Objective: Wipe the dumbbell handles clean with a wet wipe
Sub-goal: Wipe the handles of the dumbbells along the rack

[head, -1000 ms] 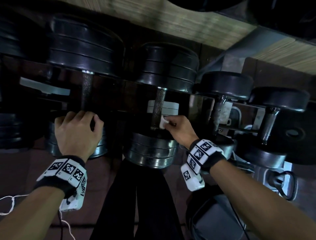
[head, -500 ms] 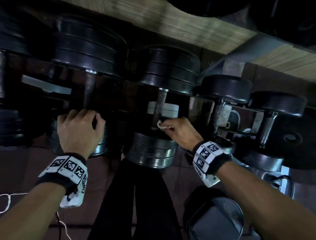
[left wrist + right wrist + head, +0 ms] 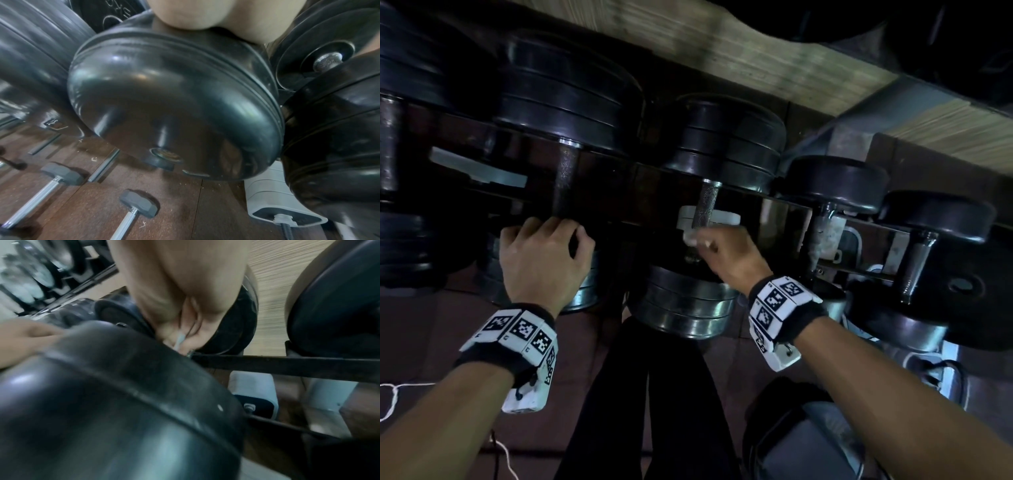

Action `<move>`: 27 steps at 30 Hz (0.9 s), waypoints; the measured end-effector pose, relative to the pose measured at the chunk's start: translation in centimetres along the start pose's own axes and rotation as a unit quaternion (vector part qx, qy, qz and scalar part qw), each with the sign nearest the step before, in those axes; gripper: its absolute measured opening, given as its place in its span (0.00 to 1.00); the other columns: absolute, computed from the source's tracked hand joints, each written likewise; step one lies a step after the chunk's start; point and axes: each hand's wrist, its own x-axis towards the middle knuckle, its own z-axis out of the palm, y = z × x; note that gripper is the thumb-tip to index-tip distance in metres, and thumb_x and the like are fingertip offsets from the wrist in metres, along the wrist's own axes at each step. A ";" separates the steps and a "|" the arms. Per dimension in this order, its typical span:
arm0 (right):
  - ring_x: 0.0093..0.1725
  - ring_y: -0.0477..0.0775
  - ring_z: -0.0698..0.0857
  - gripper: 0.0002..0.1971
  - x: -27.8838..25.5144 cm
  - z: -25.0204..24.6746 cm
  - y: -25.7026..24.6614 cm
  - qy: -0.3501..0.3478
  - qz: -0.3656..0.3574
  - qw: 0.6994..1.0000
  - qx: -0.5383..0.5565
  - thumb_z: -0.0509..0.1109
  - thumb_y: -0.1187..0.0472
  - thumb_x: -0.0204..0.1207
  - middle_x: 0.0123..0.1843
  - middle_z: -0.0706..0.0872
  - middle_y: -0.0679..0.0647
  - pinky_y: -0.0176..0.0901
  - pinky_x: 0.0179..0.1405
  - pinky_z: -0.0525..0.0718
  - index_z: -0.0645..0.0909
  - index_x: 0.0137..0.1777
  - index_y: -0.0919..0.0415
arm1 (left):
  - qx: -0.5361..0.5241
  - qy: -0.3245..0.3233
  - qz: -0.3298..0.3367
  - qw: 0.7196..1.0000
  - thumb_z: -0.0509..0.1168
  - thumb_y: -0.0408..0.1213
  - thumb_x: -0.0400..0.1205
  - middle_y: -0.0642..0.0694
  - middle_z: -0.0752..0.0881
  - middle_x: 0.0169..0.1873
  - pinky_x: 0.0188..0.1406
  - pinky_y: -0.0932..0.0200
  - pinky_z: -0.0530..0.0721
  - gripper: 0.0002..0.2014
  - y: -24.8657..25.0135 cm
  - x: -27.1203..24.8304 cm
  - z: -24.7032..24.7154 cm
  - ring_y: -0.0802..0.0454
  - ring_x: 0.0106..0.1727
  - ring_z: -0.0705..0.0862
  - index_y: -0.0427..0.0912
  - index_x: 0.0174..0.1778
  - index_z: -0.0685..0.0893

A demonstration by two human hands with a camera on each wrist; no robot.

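Wet wipe (image 3: 690,237), small and white, pressed against the lower end of the middle dumbbell's knurled handle (image 3: 704,205), just above the near steel plates (image 3: 681,303). Pinched there in the right hand (image 3: 726,255), fingers curled round it; seen from the right wrist as a pale sliver (image 3: 180,339) squeezed between fingertips. Left hand (image 3: 541,258) draped over the near end of the bigger dumbbell (image 3: 566,92) next door, fingers bent over its edge, nothing held that shows. Both dumbbells racked on the dark rack rail (image 3: 784,205), smaller dumbbells (image 3: 835,183) further right. Below, brown floor (image 3: 170,209) with hex dumbbells (image 3: 138,203) lying on it.
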 end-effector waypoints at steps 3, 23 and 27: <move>0.61 0.46 0.89 0.12 -0.6 0.2 -0.1 -0.057 0.011 0.998 0.013 0.71 0.70 0.81 0.61 0.92 0.51 0.37 0.68 0.83 0.90 0.60 0.61 | -0.002 0.001 -0.005 1.000 0.63 0.40 0.83 0.42 0.85 0.30 0.46 0.44 0.73 0.13 0.1 -0.1 -0.2 0.39 0.38 0.81 0.39 0.37 0.86; 0.48 0.51 0.87 0.09 -1.8 0.6 -1.1 0.009 0.130 0.980 0.147 0.67 0.67 0.81 0.46 0.89 0.51 0.44 0.50 0.83 0.87 0.52 0.55 | -0.392 -0.238 -0.013 0.888 0.69 0.33 0.83 0.46 0.86 0.64 0.70 0.55 0.77 0.19 7.7 0.7 -0.6 0.49 0.66 0.83 0.42 0.71 0.82; 0.38 0.34 0.84 0.10 -3.8 -0.7 -1.3 0.059 0.116 0.936 0.327 0.71 0.69 0.82 0.44 0.87 0.48 0.26 0.41 0.80 0.83 0.61 0.61 | -0.542 -0.399 -0.032 0.739 0.67 0.29 0.84 0.51 0.90 0.53 0.59 0.71 0.81 0.12 10.5 2.3 -1.1 0.65 0.54 0.87 0.46 0.60 0.84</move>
